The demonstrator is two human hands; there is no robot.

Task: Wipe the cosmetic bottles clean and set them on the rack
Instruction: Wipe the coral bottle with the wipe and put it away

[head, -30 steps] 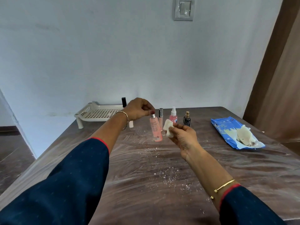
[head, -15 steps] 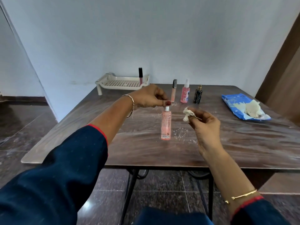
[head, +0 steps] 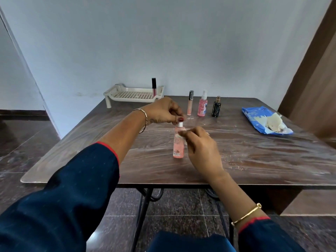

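Head cam: left hand [head: 161, 110] arched over, pinching the silver cap of the upright pink bottle [head: 178, 149]; right hand [head: 201, 148] curled, pinching a white wipe [head: 181, 134] against its side.

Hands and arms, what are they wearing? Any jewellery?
The left sleeve and right sleeve are dark blue, edged in red at the cuffs. A thin bangle circles the left wrist, a gold bangle the right. The left hand has a dark red thumbnail.
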